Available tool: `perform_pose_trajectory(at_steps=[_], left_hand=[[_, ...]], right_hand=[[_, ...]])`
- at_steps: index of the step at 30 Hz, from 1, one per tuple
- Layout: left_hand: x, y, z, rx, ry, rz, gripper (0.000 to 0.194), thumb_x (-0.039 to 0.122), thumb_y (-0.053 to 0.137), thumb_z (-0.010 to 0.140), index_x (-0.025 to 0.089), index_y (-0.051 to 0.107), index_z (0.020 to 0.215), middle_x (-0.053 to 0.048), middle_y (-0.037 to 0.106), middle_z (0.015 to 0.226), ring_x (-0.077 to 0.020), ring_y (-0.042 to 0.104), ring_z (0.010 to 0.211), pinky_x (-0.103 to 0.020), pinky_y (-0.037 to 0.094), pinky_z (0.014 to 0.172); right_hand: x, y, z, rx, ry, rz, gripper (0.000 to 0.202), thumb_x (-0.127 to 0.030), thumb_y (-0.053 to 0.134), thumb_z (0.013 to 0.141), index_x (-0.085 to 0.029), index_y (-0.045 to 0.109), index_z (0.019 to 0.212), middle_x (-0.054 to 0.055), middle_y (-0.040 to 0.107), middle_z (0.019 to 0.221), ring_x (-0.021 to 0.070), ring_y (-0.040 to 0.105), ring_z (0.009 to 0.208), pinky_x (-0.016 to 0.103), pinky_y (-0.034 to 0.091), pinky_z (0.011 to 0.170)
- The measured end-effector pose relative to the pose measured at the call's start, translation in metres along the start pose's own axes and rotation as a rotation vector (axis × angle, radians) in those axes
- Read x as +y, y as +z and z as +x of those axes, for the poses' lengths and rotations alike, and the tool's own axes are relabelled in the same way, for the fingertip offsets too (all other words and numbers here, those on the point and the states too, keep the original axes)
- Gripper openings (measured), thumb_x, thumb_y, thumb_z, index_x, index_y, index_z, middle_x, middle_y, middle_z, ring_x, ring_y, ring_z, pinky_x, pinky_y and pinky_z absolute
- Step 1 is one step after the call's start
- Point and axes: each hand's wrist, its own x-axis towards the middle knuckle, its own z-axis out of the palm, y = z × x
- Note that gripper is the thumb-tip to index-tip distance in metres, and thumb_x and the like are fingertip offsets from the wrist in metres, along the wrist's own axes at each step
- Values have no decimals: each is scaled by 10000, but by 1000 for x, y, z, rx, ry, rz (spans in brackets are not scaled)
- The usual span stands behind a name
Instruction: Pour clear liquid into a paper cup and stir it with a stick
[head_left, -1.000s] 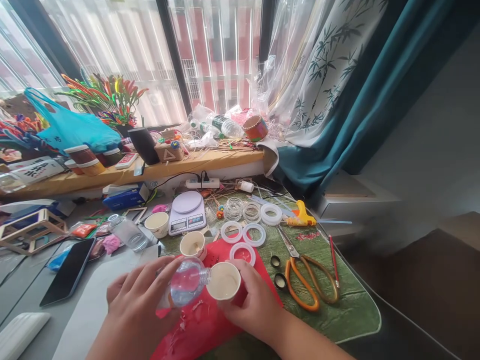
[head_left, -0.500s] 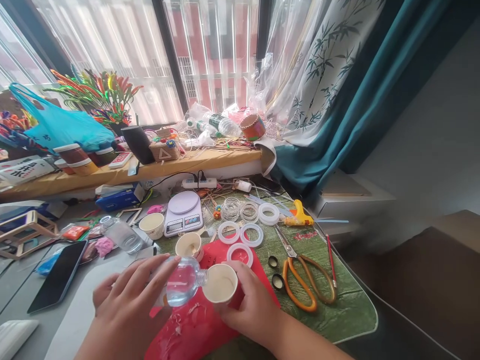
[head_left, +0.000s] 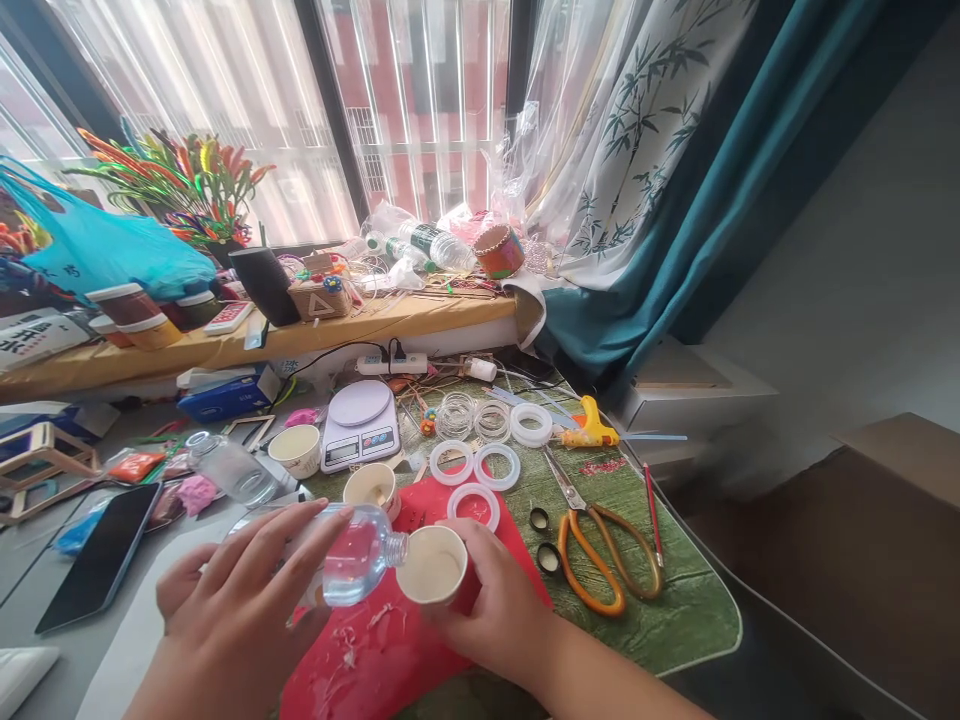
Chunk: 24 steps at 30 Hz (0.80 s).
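Observation:
My left hand [head_left: 240, 590] is closed around a clear plastic bottle [head_left: 358, 555] lying nearly on its side, its open neck pointing right. That neck meets the rim of a paper cup [head_left: 433, 565], which my right hand [head_left: 499, 600] grips from the right side. The cup leans so that its pale inside shows; whether liquid runs into it I cannot make out. Below both hands lies a red mat [head_left: 360, 650] with whitish scraps on it. Just behind the bottle stands another paper cup [head_left: 371, 488] with something small inside.
Behind the mat are white silicone rings [head_left: 474, 508], a kitchen scale [head_left: 360, 425], a third paper cup [head_left: 295, 450] and another clear bottle [head_left: 232, 467]. To the right lie scissors [head_left: 589, 540], two black caps [head_left: 548, 557], a red pencil [head_left: 653, 515] and a yellow glue gun [head_left: 592, 425]. A phone [head_left: 101, 555] rests at left.
The whole view has shifted slightly, so everything sits a little further left. Both hands keep the bottle and cup in nearly the same pose, neck at the cup's rim.

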Motion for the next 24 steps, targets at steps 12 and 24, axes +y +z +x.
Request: perform_pose_trajectory(at_steps=[12,24], left_hand=[[5,-3,3,56,-51,-41,702,176,598,984,475,459,1604,-52,709,1430,-383,687,1278,-516,475,1099],[4,-10,9,65,3,-17,760,167,616,970,458,432,1648,-62,714,1433,-370,696,1271,-497,463,1116]], right_hand=[[1,1,1,9,-11,-18,518,-185,828,785,-268,673,1272,63,750,1231,273,717,1139,375,570,993],[1,0,0,0,-12,-19,519,-188,830,793,-266,670,1280,60,742,1237,270,706,1143,377,557,996]])
